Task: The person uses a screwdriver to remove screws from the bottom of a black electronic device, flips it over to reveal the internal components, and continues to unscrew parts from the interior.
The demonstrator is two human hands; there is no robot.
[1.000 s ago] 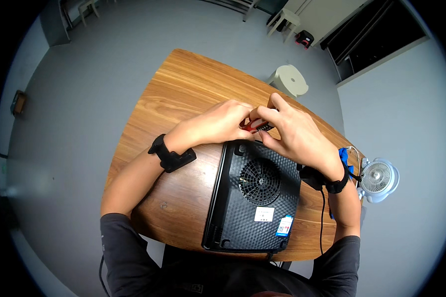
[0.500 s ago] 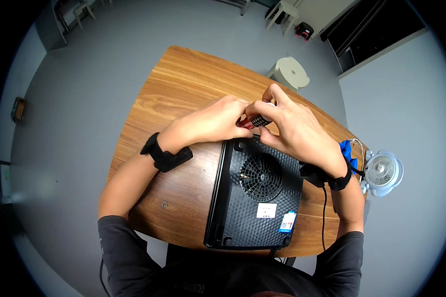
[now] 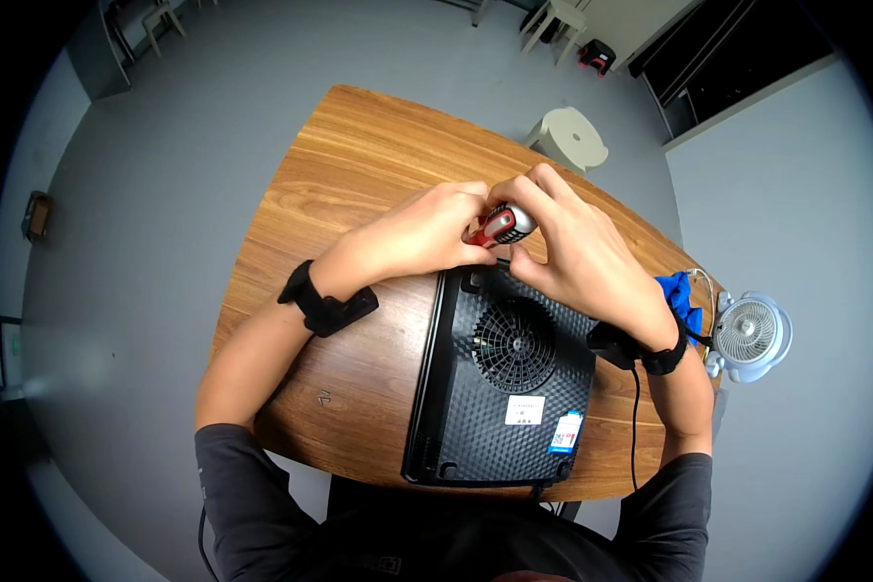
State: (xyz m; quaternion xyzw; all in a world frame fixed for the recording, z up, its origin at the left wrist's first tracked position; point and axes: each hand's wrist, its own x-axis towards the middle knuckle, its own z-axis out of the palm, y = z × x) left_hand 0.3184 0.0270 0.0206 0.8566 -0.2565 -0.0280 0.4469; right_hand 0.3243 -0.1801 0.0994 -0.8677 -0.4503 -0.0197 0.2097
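A screwdriver [image 3: 506,225] with a red, black and silver handle stands tilted over the far edge of a black induction cooker [image 3: 475,417], which lies upside down on the wooden table. My left hand [image 3: 448,228] is closed around the lower, red part of the screwdriver; its tip is hidden. My right hand [image 3: 582,244] curls its fingers around the handle's top, with the thumb bent down near the cooker's edge. The cooker's underside has a round fan grille [image 3: 516,343], a white label [image 3: 525,410] and a blue-and-white sticker [image 3: 565,433].
Small thin metal pieces [image 3: 324,398], perhaps screws, lie on the table [image 3: 359,155] left of the cooker. A blue cloth [image 3: 684,303] and a light-blue fan [image 3: 747,328] are at the right edge. Beyond the table stands a cream stool [image 3: 569,139]. A black cable [image 3: 636,436] hangs from my right wrist.
My right hand's fingers have shifted on the screwdriver, and more of its handle and silver end now shows. My left hand stays nearly in place. The view has shifted slightly.
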